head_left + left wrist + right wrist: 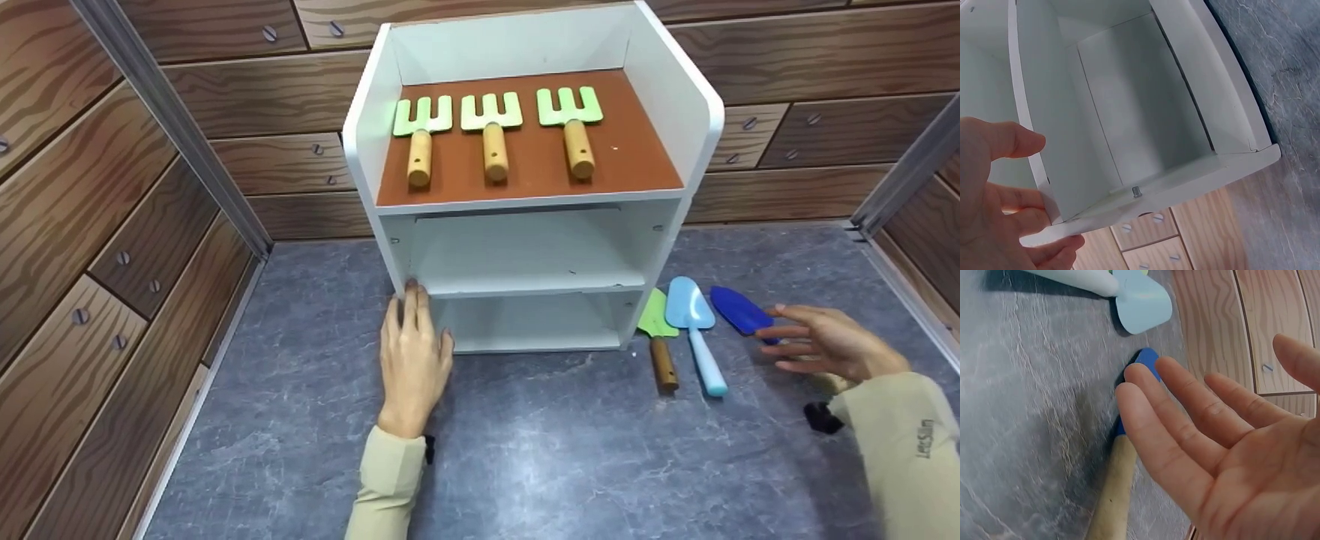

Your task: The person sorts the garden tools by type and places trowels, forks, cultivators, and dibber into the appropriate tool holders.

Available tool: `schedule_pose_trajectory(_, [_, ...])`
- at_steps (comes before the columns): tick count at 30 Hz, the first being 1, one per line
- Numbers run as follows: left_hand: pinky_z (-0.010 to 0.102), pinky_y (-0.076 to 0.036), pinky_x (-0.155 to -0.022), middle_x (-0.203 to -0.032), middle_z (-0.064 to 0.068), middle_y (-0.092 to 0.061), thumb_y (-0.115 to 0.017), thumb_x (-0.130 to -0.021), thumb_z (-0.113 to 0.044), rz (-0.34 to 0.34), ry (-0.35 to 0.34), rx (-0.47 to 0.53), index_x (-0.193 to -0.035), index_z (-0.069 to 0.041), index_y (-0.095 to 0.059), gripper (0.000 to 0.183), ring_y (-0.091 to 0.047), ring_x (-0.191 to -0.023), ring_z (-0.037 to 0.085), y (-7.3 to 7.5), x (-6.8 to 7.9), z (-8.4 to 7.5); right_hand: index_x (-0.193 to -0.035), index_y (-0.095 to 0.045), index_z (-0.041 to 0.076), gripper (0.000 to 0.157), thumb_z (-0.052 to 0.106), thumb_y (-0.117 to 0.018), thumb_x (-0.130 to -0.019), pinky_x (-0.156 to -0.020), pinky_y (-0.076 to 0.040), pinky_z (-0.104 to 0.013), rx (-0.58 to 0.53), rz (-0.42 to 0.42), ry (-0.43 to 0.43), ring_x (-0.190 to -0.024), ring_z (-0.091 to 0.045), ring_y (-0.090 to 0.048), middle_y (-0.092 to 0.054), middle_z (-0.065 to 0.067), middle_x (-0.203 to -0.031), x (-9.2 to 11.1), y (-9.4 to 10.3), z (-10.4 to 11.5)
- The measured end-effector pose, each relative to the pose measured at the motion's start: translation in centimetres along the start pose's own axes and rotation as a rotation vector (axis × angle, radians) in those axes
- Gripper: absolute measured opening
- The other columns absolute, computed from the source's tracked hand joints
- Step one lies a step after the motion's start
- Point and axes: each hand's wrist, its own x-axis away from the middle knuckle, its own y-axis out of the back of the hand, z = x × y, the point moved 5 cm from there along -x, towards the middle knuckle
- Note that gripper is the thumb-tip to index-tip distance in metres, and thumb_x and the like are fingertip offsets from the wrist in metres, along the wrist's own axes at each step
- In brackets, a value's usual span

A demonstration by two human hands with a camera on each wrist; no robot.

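In the head view my left hand (pixel 411 360) touches the left front edge of a white shelf unit (pixel 536 288), its fingers fairly straight. The left wrist view shows the thumb by a shelf board (pixel 1055 129) and fingers on both sides of the side panel (pixel 1185 191). My right hand (pixel 840 341) hovers with spread fingers over a dark-blue hand trowel (pixel 739 309), holding nothing. Its wooden handle (pixel 1114 489) shows in the right wrist view. Beside it lie a light-blue trowel (pixel 688 304) and a green trowel (pixel 655 315) with a brown handle.
Three green hand forks with wooden handles, left (pixel 421 139), middle (pixel 493 139) and right (pixel 574 127), lie in a row on the unit's brown top (pixel 529 169). Wood-patterned walls (pixel 292 97) enclose the grey marbled table (pixel 555 457) at the back and sides.
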Motion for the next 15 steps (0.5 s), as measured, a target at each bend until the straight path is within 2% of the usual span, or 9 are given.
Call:
schedule_pose_trajectory(4, [0.056,-0.047,-0.102,-0.144,0.027,-0.051,-0.08,-0.084,-0.01,-0.005,-0.001,-0.004,-0.141,0.014,-0.048,0.069,-0.052,-0.123,0.051,0.0,0.0,0.0,-0.155,-0.016,-0.006,0.07,0.04,-0.041,-0.109,-0.089,-0.058,-0.039,-0.028,-0.012,-0.018,-0.097,-0.015,-0.071,-0.072,0.01,-0.102,0.3,1.0,0.1])
schedule_pose_trajectory(6, [0.057,-0.047,-0.102,-0.144,0.027,-0.051,-0.08,-0.084,-0.009,-0.008,-0.001,0.0,-0.141,0.013,-0.048,0.069,-0.052,-0.122,0.051,0.0,-0.1,0.0,-0.152,-0.025,0.0,0.061,0.041,-0.041,-0.109,-0.089,-0.058,-0.039,-0.034,-0.022,-0.03,-0.097,-0.016,-0.071,-0.072,0.009,-0.101,0.5,1.6,0.1])
schedule_pose_trajectory(8, [0.057,-0.048,-0.101,-0.143,0.027,-0.051,-0.08,-0.083,-0.009,-0.009,-0.002,0.001,-0.14,0.013,-0.048,0.069,-0.053,-0.122,0.051,0.0,0.0,0.0,-0.153,-0.025,0.0,0.062,0.041,-0.041,-0.109,-0.088,-0.058,-0.039,-0.027,-0.033,-0.036,-0.096,-0.016,-0.071,-0.072,0.009,-0.1,0.6,2.1,0.1])
schedule_pose_trajectory(11, [0.058,-0.048,-0.1,-0.143,0.027,-0.052,-0.08,-0.083,-0.008,-0.009,-0.005,0.0,-0.14,0.013,-0.049,0.068,-0.053,-0.121,0.052,0.0,0.0,0.0,-0.155,-0.015,-0.009,0.073,0.043,-0.04,-0.109,-0.09,-0.058,-0.041,-0.001,-0.045,-0.036,-0.095,-0.015,-0.071,-0.07,0.012,-0.098,0.8,2.9,0.0])
schedule_pose_trajectory(15, [0.058,-0.048,-0.1,-0.144,0.027,-0.05,-0.08,-0.084,-0.008,0.0,-0.002,0.009,-0.14,0.013,-0.048,0.069,-0.052,-0.122,0.052,0.1,-0.1,-0.1,-0.149,-0.025,-0.01,0.067,0.043,-0.038,-0.109,-0.091,-0.056,-0.041,0.028,-0.051,-0.049,-0.092,-0.011,-0.068,-0.069,0.015,-0.098,0.8,4.0,-0.5])
